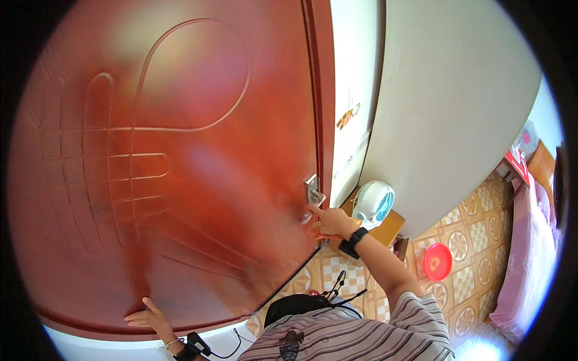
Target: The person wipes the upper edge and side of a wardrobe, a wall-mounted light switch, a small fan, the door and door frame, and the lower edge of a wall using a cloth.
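A glossy reddish-brown door with carved curving lines stands in front of me, shut in its frame. My right hand is at its metal lever handle, the index finger reaching the lower part of the handle plate. Something orange shows under that hand; whether the fingers hold it is unclear. Down at the left, my left hand is near or against the door's other edge with fingers apart and nothing in them. Both wrists wear black bands.
Right of the door, a white and blue fan stands on a small wooden table. A red basin sits on the patterned floor. Pink bedding and another round fan are at the far right.
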`<state>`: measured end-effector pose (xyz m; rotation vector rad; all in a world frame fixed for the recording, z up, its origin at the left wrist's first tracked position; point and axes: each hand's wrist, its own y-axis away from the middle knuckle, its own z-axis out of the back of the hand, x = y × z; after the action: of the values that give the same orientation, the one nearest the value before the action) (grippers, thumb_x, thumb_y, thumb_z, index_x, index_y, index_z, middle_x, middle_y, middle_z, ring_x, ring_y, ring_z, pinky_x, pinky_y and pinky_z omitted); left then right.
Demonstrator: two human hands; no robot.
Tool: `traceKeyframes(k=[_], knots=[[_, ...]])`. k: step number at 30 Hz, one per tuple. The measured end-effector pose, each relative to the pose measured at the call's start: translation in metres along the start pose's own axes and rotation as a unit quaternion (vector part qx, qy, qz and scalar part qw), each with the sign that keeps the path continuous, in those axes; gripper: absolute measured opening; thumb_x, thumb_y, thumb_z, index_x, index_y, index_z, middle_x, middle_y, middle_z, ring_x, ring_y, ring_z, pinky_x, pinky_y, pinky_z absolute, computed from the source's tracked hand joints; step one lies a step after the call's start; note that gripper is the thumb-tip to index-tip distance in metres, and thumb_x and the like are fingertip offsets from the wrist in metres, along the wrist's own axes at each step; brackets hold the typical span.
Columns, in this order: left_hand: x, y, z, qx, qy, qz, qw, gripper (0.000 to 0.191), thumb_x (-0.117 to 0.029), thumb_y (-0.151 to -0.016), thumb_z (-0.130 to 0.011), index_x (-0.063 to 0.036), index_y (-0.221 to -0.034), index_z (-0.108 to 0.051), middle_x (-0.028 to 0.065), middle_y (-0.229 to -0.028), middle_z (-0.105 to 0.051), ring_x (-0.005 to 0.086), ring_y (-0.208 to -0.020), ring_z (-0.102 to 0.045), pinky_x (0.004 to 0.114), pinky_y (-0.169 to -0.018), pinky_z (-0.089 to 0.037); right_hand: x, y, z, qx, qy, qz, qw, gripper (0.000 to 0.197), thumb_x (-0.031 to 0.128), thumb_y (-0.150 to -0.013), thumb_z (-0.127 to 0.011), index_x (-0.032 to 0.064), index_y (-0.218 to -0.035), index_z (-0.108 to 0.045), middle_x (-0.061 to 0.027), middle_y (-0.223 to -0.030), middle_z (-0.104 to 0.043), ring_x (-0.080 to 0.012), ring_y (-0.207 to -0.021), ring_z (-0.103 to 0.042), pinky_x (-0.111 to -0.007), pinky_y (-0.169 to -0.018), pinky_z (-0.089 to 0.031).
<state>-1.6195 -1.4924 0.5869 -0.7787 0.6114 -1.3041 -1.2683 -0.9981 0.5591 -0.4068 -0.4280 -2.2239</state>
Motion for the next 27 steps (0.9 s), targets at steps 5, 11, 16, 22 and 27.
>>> traceKeyframes(k=[5, 11, 16, 22, 27], knots=[[-0.045, 0.008, 0.069, 0.196, 0.341, 0.092, 0.915, 0.122, -0.073, -0.087, -0.046, 0.0153, -0.143, 0.016, 0.0439, -0.148, 0.016, 0.0523, -0.142, 0.013, 0.053, -0.117, -0.004, 0.005, 0.002, -0.005, -0.046, -0.024, -0.021, 0.998, 0.056, 0.027, -0.071, -0.071, 0.0088, -0.115, -0.042, -0.0228, -0.083, -0.068, -0.0420, -0.080, -0.067, -0.050, -0.069, -0.052], [-0.032, 0.007, 0.057, 0.183, 0.335, 0.089, 0.920, 0.125, -0.072, -0.086, -0.049, 0.0165, -0.142, 0.018, 0.0463, -0.145, 0.018, 0.0537, -0.141, 0.015, 0.054, -0.117, -0.003, 0.013, 0.000, -0.013, -0.040, -0.026, -0.037, 0.998, 0.054, 0.027, -0.072, -0.070, 0.0071, -0.113, -0.042, -0.0225, -0.081, -0.068, -0.0401, -0.079, -0.068, -0.050, -0.068, -0.051], [-0.035, 0.010, 0.027, 0.082, 0.262, 0.053, 0.960, 0.126, -0.082, -0.084, -0.036, 0.0196, -0.142, 0.013, 0.0529, -0.141, 0.011, 0.0624, -0.138, 0.003, 0.055, -0.117, -0.012, 0.013, -0.006, -0.026, -0.054, -0.023, -0.056, 0.997, 0.066, 0.029, -0.079, -0.064, 0.0029, -0.132, -0.035, -0.0221, -0.080, -0.068, -0.0393, -0.078, -0.068, -0.048, -0.069, -0.051], [-0.032, 0.015, 0.022, 0.080, 0.135, 0.036, 0.987, 0.126, -0.078, -0.086, -0.039, 0.0268, -0.138, 0.007, 0.0531, -0.142, 0.000, 0.0643, -0.136, -0.007, 0.059, -0.112, -0.022, 0.003, 0.031, -0.006, -0.013, -0.137, -0.071, 0.988, 0.085, 0.022, -0.080, -0.061, 0.0134, -0.153, -0.018, -0.0265, -0.092, -0.067, -0.0444, -0.086, -0.065, -0.050, -0.079, -0.050], [-0.128, 0.055, 0.157, -0.027, 0.448, -0.208, 0.869, 0.085, -0.044, -0.091, -0.062, -0.0036, -0.152, -0.018, 0.0245, -0.155, -0.019, 0.0405, -0.141, -0.029, 0.054, -0.114, -0.030, -0.025, 0.079, 0.008, -0.075, -0.186, -0.088, 0.976, 0.075, 0.020, -0.080, -0.060, 0.0118, -0.148, -0.030, -0.0261, -0.093, -0.067, -0.0449, -0.089, -0.064, -0.050, -0.080, -0.050]])
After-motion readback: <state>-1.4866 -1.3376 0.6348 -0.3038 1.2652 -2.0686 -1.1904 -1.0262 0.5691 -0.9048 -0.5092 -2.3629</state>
